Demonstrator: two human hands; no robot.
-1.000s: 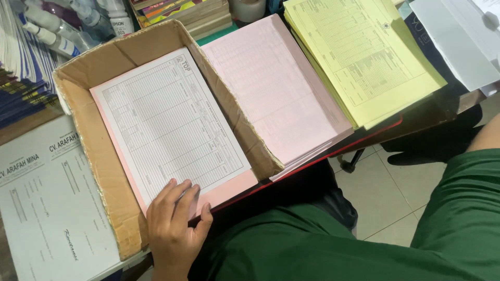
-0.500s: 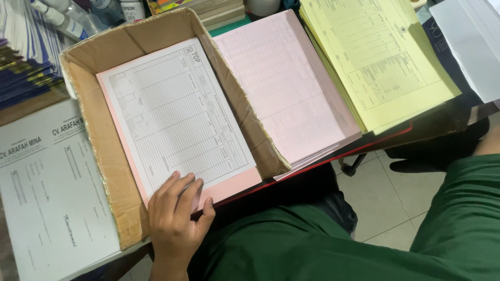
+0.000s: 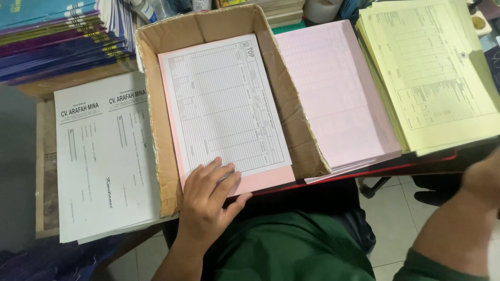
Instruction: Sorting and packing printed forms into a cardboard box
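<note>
At the bottom centre of the frame your left hand (image 3: 208,200) lies flat, fingers spread and extended, pressing on the near edge of the white printed form (image 3: 226,106); it grips nothing, only rests on the paper. That form lies on a pink sheet (image 3: 263,179) inside the open cardboard box (image 3: 161,171), its long axis running away from you toward the top of the frame, so the sheet stretches straight ahead of your fingertips. Your right forearm (image 3: 461,224) enters at the lower right, well apart from the box; the hand itself is blurred at the frame edge, so you cannot tell how its fingers are set. The left hand is plainly the nearer one. Just left of the box lie white letterhead sheets (image 3: 104,161); right of it, a pink paper stack (image 3: 333,88), then a yellow form stack (image 3: 432,73). Bound booklets (image 3: 57,36) pile in the upper left.
</note>
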